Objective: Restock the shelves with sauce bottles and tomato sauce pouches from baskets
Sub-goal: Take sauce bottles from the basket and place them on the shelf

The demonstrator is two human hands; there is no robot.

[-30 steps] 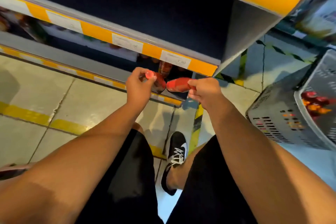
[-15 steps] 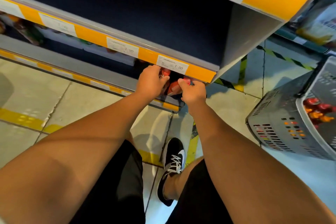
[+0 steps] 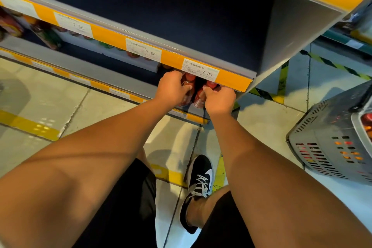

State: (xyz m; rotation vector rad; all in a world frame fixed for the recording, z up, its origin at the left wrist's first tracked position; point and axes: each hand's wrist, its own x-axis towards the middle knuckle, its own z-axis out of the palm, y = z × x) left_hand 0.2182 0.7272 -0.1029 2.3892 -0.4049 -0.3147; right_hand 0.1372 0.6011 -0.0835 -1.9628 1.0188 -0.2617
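My left hand (image 3: pixel 171 88) has its grip around one red sauce bottle (image 3: pixel 188 91). My right hand (image 3: pixel 219 100) grips another bottle (image 3: pixel 200 97). Both sit at the low shelf (image 3: pixel 120 78) edge, under the price tag (image 3: pixel 200 70). I think I stand them up next, then reach to the basket (image 3: pixel 326 143).

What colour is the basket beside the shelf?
Grey, perforated; the basket shows only in the head view.
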